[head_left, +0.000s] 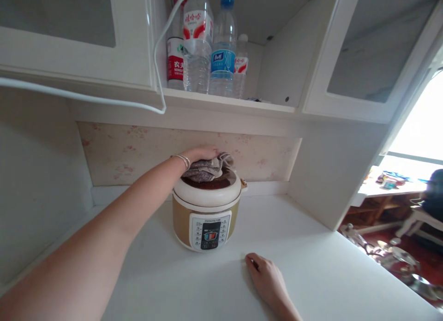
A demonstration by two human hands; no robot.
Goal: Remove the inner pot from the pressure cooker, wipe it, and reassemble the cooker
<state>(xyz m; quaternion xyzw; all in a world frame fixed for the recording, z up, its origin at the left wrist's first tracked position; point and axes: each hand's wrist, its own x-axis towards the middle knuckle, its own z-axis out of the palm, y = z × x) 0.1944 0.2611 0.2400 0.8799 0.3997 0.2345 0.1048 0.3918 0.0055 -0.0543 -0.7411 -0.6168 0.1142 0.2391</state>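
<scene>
My left hand [207,152] reaches over the lid of an electric pressure cooker [180,215] and grips a bunched grey-brown cloth [204,170]. The cloth lies on the dark top of the lid, and its far end sticks out to the right of my fingers. White and gold, the cooker stands upright on the white counter [155,275], its control panel facing me. Near the cooker's front right, my right hand [266,277] rests on the counter with its fingers curled in. Nothing shows in it apart from a dark gap by the thumb.
Several plastic bottles [223,65] stand on the cabinet shelf above. A white cable [117,102] hangs across the left cabinet door. An open glass-paned door [377,49] juts out at upper right. Shiny metal pots [398,261] sit low beyond the counter's right edge.
</scene>
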